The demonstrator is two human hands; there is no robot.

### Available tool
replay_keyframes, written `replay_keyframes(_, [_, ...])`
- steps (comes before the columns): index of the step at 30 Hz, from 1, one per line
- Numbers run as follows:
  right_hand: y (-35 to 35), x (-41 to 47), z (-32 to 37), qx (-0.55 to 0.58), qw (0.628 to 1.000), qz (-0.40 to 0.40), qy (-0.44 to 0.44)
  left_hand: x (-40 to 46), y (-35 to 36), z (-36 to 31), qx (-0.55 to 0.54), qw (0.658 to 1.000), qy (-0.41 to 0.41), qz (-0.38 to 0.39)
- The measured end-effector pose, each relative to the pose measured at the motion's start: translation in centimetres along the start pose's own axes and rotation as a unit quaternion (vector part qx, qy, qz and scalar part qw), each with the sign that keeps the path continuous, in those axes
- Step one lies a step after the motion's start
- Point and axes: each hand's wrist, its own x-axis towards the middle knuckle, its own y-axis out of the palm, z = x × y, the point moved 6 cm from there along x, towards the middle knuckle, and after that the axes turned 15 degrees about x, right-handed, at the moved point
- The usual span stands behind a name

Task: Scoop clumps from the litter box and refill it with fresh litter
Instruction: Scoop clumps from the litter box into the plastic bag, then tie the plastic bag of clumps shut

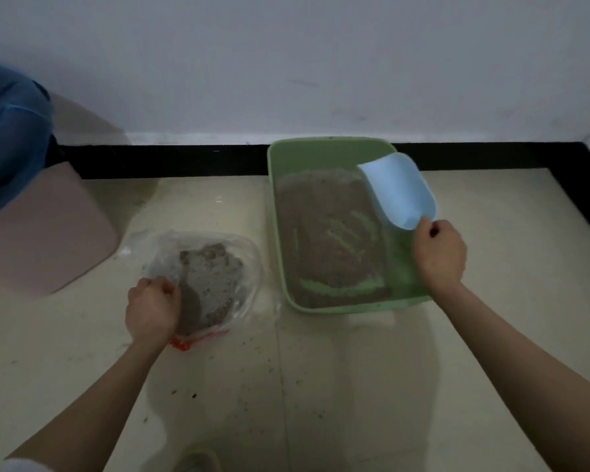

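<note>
A green litter box [324, 149] stands on the floor against the wall, with a thin layer of brown litter [327, 229] and bare streaks on its bottom. My right hand [438, 253] grips the handle of a light blue scoop [397, 189], which hangs above the box's right side and looks empty. To the left lies a clear plastic bag [205, 267] with grey-brown litter and clumps in it. My left hand [152, 310] is curled over the bag's near left edge and seems to hold the plastic.
A pink bin [45, 229] with a blue liner bag [7, 137] stands at the left. A black skirting strip [171, 161] runs along the wall. Litter crumbs are scattered over the pale floor tiles [321, 386] in front of me. A red strip [184, 344] shows at the bag's near edge.
</note>
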Motion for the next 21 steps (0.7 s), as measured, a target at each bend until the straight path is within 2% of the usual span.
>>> replay_keyframes(3, [-4.0, 2.2, -5.0, -0.001, 0.991, -0.095, 0.095, 0.1, 0.4, -1.3, -0.004, 1.0, 0.011, -0.01])
replay_keyframes(7, [-6.3, 2.6, -11.4, 0.039, 0.971, -0.126, 0.198, -0.2, 1.4, -1.5, 0.0, 1.0, 0.014, -0.01])
replay_keyframes(12, [-5.1, 1.4, -18.7, 0.091, 0.945, -0.069, 0.307, -0.3, 1.8, -2.1, 0.007, 1.0, 0.017, -0.006])
replay_keyframes(21, [-2.6, -0.4, -21.7, 0.147, 0.913, 0.03, 0.38, -1.1, 1.6, -2.8, 0.0, 1.0, 0.012, -0.017])
